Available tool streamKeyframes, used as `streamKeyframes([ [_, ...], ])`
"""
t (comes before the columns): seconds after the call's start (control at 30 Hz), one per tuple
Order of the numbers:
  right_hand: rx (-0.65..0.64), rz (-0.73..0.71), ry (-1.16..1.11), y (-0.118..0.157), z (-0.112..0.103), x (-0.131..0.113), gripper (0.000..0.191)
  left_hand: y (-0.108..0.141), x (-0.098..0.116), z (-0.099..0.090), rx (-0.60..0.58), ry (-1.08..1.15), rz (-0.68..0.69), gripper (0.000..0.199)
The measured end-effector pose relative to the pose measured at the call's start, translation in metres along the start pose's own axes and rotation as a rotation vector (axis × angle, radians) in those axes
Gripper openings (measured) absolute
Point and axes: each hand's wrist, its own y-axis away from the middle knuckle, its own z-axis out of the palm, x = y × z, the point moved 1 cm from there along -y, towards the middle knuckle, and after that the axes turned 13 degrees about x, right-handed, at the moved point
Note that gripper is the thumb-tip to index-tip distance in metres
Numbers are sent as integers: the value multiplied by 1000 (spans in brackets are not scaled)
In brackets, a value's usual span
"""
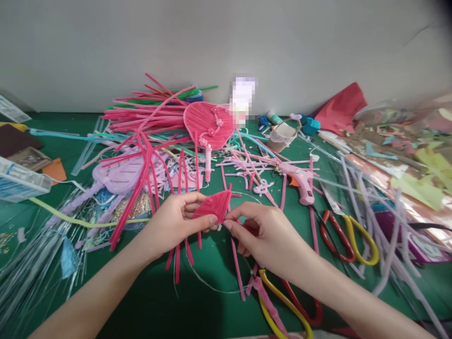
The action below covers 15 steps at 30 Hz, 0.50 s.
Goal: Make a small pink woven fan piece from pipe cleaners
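My left hand (180, 216) grips a small pink fan-shaped piece made of pipe cleaners (216, 205), thumb in front and fingers behind. At its lower right corner, my right hand (256, 223) is closed in a pinch; what lies between those fingertips is too small to make out. Loose pink pipe cleaners (177, 263) lie on the table beneath and around both hands. Just below the right hand is a pair of scissors with yellow and red handles (278, 301), partly covered by the forearm and a pink strip. A thin clear wire loop (212, 286) curves under the hands.
A pink pipe-cleaner fan (208, 122) leans before a pile of stems (141, 113). A lilac fan (120, 174) lies left. To the right are a pink glue gun (300, 181), another pair of scissors (348, 235) and lilac stems (391, 245). A paper cup (282, 136) stands behind.
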Motion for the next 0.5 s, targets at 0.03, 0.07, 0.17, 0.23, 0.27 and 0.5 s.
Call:
streamKeyframes([
  [0.03,7,-34,40,0,-2,-1,14,0,1,0,12,-12,4,22],
  [0.07,19,-71,77,0,-4,-1,14,1,2,0,21,-22,6,21],
  [0.17,52,-153,151,1,-8,-3,14,2,3,0,21,-43,20,17],
  [0.23,55,-182,180,0,-9,-4,14,2,3,0,21,-58,43,18],
  [0.27,58,-192,192,0,-9,-4,14,2,2,0,27,-67,56,18],
  [0.5,114,-290,202,-3,-6,-1,13,2,-2,3,101,-46,26,46],
])
